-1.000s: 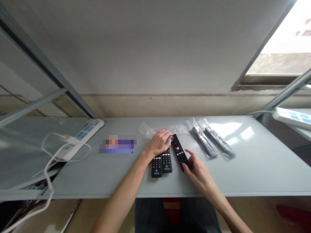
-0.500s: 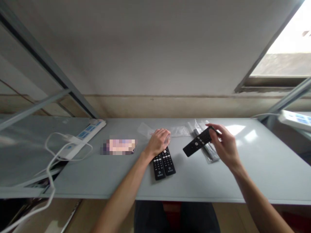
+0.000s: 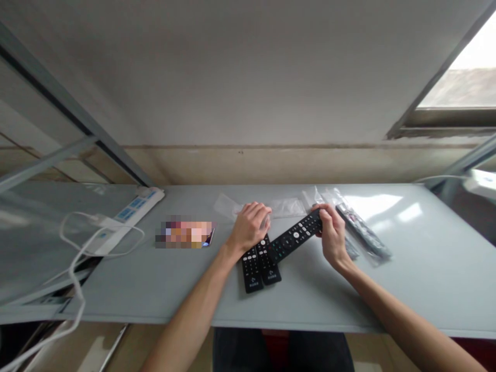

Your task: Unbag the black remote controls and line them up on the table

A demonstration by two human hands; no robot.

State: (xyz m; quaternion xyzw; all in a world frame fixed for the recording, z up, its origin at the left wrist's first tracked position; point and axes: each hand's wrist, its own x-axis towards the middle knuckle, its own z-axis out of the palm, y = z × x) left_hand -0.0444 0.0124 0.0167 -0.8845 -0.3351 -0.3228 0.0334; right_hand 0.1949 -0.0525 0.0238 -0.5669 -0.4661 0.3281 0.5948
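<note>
My right hand (image 3: 332, 235) grips one end of a black remote control (image 3: 294, 237) and holds it slanted just above the grey table (image 3: 406, 274); its lower end overlaps two more black remotes (image 3: 259, 263) that lie side by side. My left hand (image 3: 250, 226) rests curled over the far ends of those two remotes, pressing on them. Behind my left hand lie clear empty plastic bags (image 3: 284, 206).
Two remotes sealed in clear bags (image 3: 362, 232) lie to the right of my right hand. A white power strip (image 3: 129, 212) with a looping white cable (image 3: 77, 243) sits at the left. A blurred flat card (image 3: 185, 233) lies left of my left hand. Metal shelf posts stand at both sides.
My right hand picked the third remote up from beside the pair, swung it out to the right, then brought it back left so it overlaps the pair. My left hand stayed put.
</note>
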